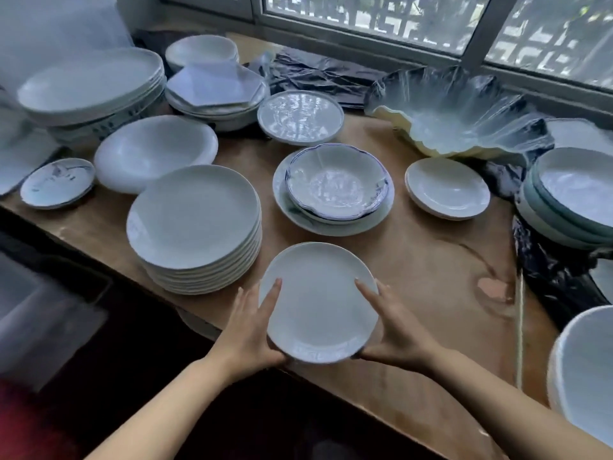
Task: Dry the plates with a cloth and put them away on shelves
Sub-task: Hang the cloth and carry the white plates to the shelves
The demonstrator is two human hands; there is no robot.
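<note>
The plate (318,303) in my hands is plain pale white with no pattern. The stack (194,224) beside it is the same plain white. The scalloped bowl (336,182) is white with a dark blue rim line, on a white dish (331,224). The small saucer (58,182) is white with faint blue-grey painted marks. The big shell-shaped bowl (454,111) is pale, streaked dark blue, cream outside. The table (431,260) is brown.
</note>
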